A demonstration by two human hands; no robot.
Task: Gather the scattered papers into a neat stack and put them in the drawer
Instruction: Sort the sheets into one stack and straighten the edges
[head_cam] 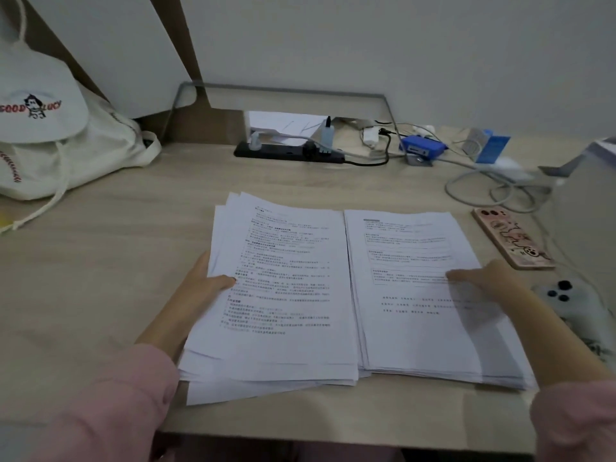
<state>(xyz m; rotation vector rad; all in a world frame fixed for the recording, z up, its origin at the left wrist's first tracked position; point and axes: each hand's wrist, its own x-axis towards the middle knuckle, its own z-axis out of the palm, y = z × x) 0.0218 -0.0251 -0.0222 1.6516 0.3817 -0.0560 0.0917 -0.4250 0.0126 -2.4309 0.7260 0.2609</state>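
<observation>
Two piles of printed white papers lie side by side on the light wooden desk (pixel 100 261). The left pile (pixel 276 295) is loosely fanned, with sheet edges sticking out at its top and bottom. The right pile (pixel 426 315) is tidier. My left hand (pixel 200 285) grips the left pile's outer edge, thumb on top and fingers underneath. My right hand (pixel 490 278) holds the right pile's outer edge the same way, thumb lying on the top sheet. No drawer is in view.
A white cloth bag with a cap (pixel 43 128) sits at the back left. A black power strip (pixel 290 153), chargers, a blue box (pixel 423 146) and cables crowd the back. A phone in a pink case (pixel 513 238) and a white phone (pixel 576 305) lie right of the papers.
</observation>
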